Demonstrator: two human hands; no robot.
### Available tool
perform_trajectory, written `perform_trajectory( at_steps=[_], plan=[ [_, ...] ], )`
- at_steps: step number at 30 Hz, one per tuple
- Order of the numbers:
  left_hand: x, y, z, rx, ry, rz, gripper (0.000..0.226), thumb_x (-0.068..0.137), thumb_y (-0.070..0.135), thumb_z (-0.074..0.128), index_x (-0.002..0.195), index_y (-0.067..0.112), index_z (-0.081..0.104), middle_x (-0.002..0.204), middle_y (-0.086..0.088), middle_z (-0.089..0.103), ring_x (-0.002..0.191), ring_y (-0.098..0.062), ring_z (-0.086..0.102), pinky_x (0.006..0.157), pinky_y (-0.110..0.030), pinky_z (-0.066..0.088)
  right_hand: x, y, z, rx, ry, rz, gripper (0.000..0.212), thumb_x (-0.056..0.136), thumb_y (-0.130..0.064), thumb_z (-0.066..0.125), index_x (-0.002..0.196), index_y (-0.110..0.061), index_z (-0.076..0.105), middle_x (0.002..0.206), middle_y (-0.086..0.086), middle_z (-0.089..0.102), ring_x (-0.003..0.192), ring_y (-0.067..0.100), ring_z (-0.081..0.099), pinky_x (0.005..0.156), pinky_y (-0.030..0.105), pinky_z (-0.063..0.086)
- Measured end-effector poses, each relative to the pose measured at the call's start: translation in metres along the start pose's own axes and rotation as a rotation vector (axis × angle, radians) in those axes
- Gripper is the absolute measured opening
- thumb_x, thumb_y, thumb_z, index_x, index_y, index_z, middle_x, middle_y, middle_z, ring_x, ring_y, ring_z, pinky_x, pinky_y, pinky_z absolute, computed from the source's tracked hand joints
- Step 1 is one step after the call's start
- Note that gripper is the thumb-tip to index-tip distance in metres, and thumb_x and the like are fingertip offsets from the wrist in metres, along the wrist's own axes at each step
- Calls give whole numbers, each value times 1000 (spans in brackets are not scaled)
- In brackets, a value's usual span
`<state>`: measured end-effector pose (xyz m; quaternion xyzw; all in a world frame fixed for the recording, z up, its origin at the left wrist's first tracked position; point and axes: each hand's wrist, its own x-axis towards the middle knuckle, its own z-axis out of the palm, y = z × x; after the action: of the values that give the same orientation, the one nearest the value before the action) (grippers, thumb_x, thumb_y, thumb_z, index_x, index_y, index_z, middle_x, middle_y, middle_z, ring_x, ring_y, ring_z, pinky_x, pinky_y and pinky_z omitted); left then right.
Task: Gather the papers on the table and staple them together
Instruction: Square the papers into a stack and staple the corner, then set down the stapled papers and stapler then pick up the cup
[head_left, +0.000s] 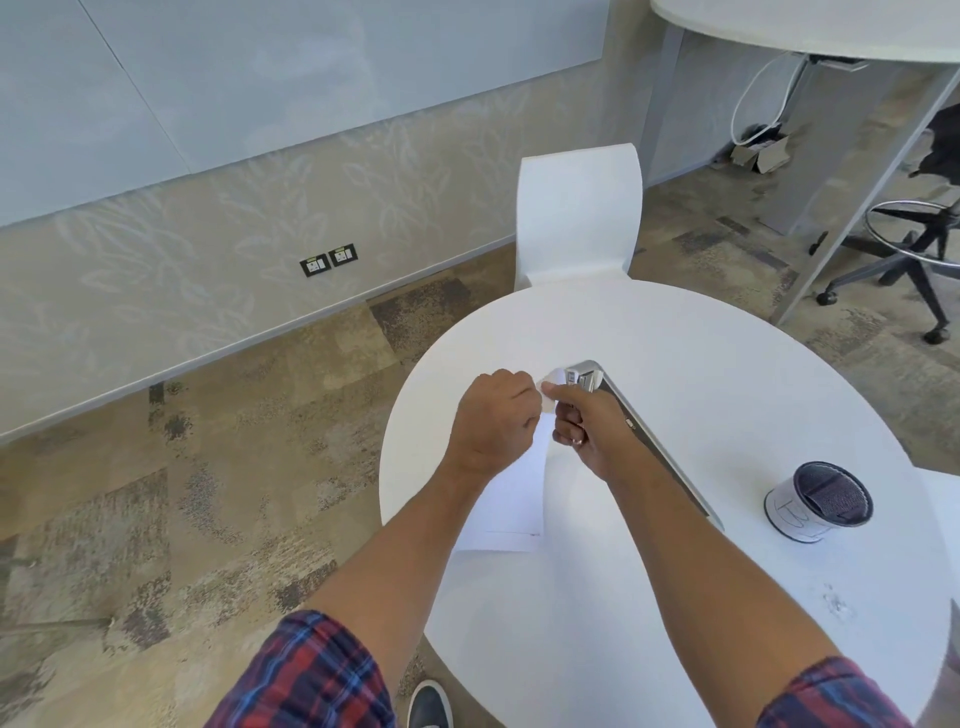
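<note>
Already gathered, the papers (511, 493) hang over the near left part of the round white table (701, 364), their top corner lifted and fed into the stapler (582, 378). The left hand (493, 418) pinches that corner; the right hand (584, 428) is wrapped around the stapler. Stapling looks to be the step in hand: next comes a firm squeeze with the sheets kept aligned. A cup (818, 501) stands well apart, to the right.
</note>
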<state>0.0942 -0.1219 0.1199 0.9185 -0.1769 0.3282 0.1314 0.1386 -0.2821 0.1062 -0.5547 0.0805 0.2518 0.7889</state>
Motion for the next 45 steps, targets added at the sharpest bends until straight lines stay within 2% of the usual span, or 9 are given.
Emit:
perform_trajectory(
  at_steps=[8,13,17,20,23,26,33,38,45],
  plan=[
    [-15,1,6,-25,-27,43,13,76,-4,64,77,9,64,81,-5,62,65,-27,54,52,-38,46,-2,2,-10,-45,-9,-22,49,90,-6,73,56,-24,42,57,-3,19,43,14,16,49,28,21],
    [-24,-4,5,-96,-154,-292,31,84,12,65,114,18,69,104,4,73,86,-22,70,64,-34,58,-3,0,-15,-25,21,-49,44,91,-9,74,54,-23,55,58,-2,17,46,16,14,51,29,21],
    [-26,-17,5,-174,-257,-543,16,97,20,58,103,21,73,79,3,73,73,-24,65,66,-34,52,-6,5,-21,-63,154,-139,21,91,-30,80,89,-9,74,57,-4,23,48,16,21,51,27,25],
    [-23,-22,0,-366,-164,-767,25,96,14,61,72,15,55,58,8,48,55,-11,44,56,-28,35,-5,22,-37,-42,428,-210,23,82,-25,88,86,-13,69,60,-4,47,45,16,33,46,25,31],
    [-29,-33,5,-598,-88,-1051,17,96,16,64,80,13,66,73,5,66,65,-5,57,56,-14,44,-8,46,-56,-73,524,-129,28,78,-23,91,90,-13,67,60,-1,51,43,17,34,44,25,32],
    [-44,-47,17,-716,-54,-1180,24,86,33,65,86,8,67,81,-4,71,70,-16,61,68,-31,51,-15,67,-75,-194,451,17,40,77,-28,92,72,-17,54,51,-3,42,39,14,31,45,26,28],
    [-70,-54,29,-737,-102,-1279,24,97,21,66,95,-2,66,78,0,64,65,-12,54,55,-16,41,-23,104,-87,-331,248,128,49,84,-9,84,61,-15,42,49,1,38,39,15,32,42,26,27],
    [-116,-56,40,-748,-316,-1392,43,92,13,70,132,12,55,107,-7,70,95,-21,68,79,-28,53,-10,122,-87,-453,316,180,45,85,-14,83,66,-13,43,53,8,43,43,18,36,46,28,30],
    [-150,-48,49,-476,-388,-1311,18,87,-2,63,97,11,70,87,3,64,82,-17,60,55,-8,39,3,139,-86,-652,312,227,32,90,-20,72,69,-13,49,63,8,48,56,22,42,58,31,35]
  ],
)
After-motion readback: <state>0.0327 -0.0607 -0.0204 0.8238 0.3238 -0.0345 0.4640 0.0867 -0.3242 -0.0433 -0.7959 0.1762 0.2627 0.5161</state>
